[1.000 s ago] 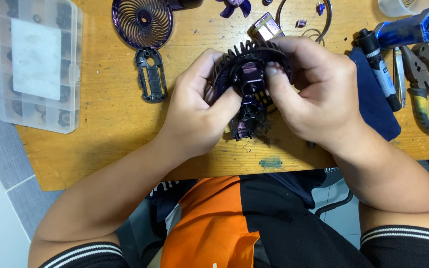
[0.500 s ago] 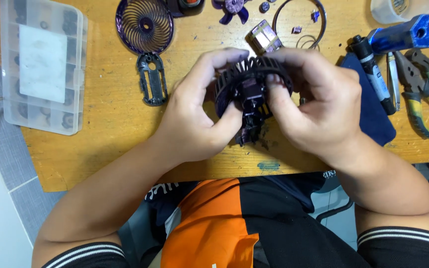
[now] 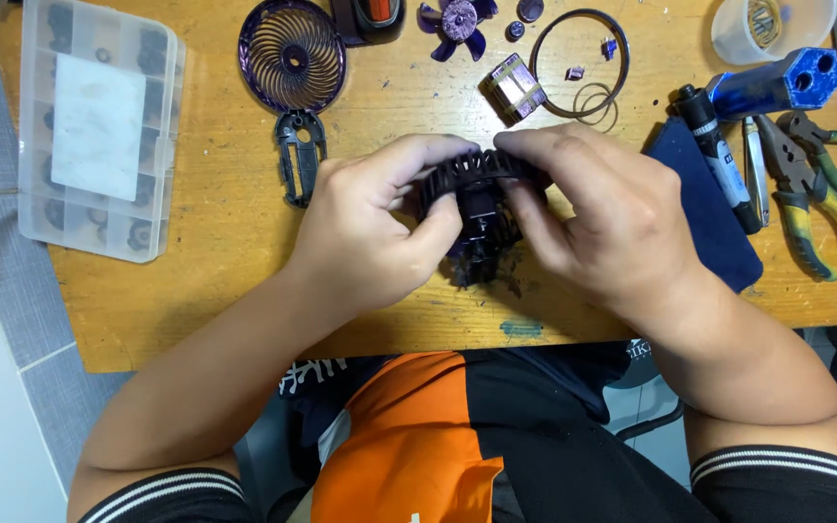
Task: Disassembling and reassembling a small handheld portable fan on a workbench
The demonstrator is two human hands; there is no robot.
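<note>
Both my hands grip a dark purple fan housing (image 3: 477,208) with a ribbed round rim, held just above the wooden table (image 3: 205,271). My left hand (image 3: 370,228) wraps its left side, thumb pressing on the middle. My right hand (image 3: 598,218) covers its right side, fingers curled over the rim. The lower part of the housing sticks out below my thumbs. Much of it is hidden by my fingers.
A round purple fan grille (image 3: 293,55), a small black bracket (image 3: 300,155), purple fan blades (image 3: 457,21), a small motor block (image 3: 513,87) and thin rings (image 3: 583,58) lie behind. A clear parts box (image 3: 99,126) sits left. Pliers (image 3: 811,199), a blue tool (image 3: 777,82) and dark cloth (image 3: 704,208) lie right.
My hands have turned the housing and shifted it slightly, with my fingers now closing over its top rim. The view has moved a little lower on the table.
</note>
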